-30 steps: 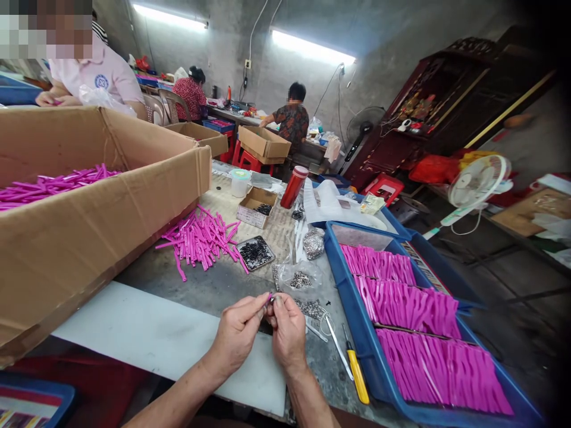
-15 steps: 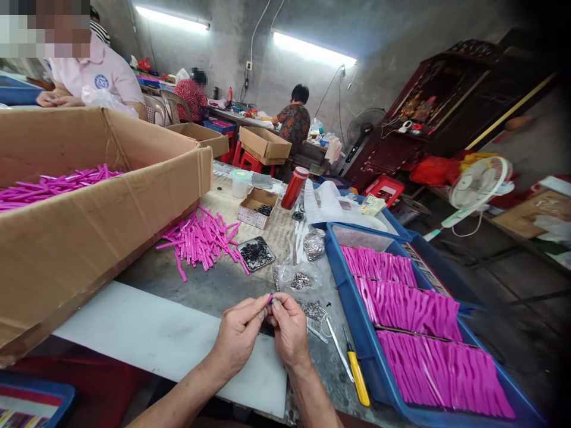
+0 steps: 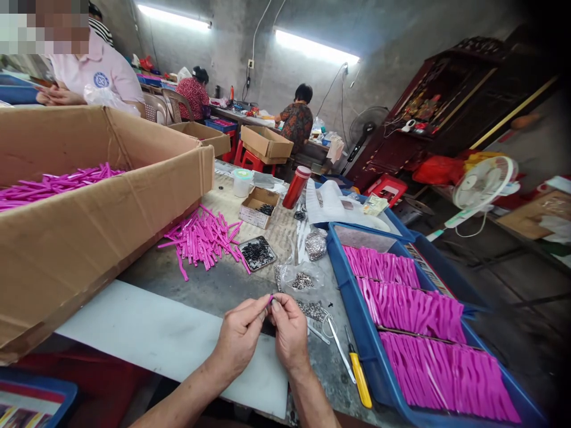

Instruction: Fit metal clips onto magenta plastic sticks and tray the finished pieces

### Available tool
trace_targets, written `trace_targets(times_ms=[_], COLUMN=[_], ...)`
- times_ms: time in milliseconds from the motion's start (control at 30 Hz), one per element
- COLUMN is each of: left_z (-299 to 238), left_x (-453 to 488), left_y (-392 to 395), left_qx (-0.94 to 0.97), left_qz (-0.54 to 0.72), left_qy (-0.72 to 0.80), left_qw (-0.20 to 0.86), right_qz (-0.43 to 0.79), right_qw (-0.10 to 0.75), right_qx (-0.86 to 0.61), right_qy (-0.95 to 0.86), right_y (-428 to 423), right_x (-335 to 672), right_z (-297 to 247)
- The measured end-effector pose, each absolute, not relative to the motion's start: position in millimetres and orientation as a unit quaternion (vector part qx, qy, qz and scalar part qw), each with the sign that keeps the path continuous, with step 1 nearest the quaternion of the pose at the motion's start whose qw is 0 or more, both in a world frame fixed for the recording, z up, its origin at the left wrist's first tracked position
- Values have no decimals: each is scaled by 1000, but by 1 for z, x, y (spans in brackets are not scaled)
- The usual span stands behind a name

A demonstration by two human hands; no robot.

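Note:
My left hand (image 3: 243, 333) and my right hand (image 3: 289, 333) meet fingertip to fingertip above the table's near edge. Between them they pinch a small purple strip (image 3: 270, 299), most of it hidden by the fingers. Ahead lies a loose pile of similar purple strips (image 3: 200, 238), beside a small tray (image 3: 257, 254) of black parts. Just beyond my right hand, an opened plastic bag (image 3: 303, 279) holds small metal pieces, and more metal pieces (image 3: 312, 310) lie closer. Tweezers (image 3: 341, 351) and a yellow-handled screwdriver (image 3: 360, 377) rest to the right.
A large cardboard box (image 3: 107, 208) with purple strips stands at left. On the right, a blue crate (image 3: 379, 374) holds rows of purple pieces. A white board (image 3: 169, 339) covers the near edge. A red flask (image 3: 296, 187) and small carton (image 3: 254, 217) stand farther back. Co-workers sit beyond.
My hands hold nearly the same pose, still pinching the purple strip. The view has shifted very slightly. At upper left, a co-worker's hands have moved a little.

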State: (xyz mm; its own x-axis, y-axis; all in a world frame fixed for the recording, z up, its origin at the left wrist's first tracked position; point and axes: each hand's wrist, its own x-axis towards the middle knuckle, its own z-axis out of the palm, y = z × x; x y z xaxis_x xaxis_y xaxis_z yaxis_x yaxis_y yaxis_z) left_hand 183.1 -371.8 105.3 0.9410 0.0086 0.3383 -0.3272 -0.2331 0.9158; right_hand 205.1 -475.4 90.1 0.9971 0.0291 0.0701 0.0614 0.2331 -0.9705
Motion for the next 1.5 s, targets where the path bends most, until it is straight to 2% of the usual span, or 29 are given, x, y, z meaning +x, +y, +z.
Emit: trace_targets(times_ms=[467, 900, 1167, 1500], left_z=[106, 105, 107, 105], left_x=[182, 182, 181, 181], left_y=[-373, -372, -374, -374], left_qx=[771, 771, 765, 766], left_qz=[147, 136, 148, 149], left_qy=[-93, -100, -101, -93], left_qw=[613, 614, 618, 619], right_qz=[-16, -36, -27, -50], right_qw=[792, 738, 759, 747], right_qx=[-610, -673, -649, -663], right_qy=[-8, -36, -34, -26], right_y=[-476, -480, -473, -474], right_x=[206, 203, 202, 202], right_z=[86, 93, 96, 93])
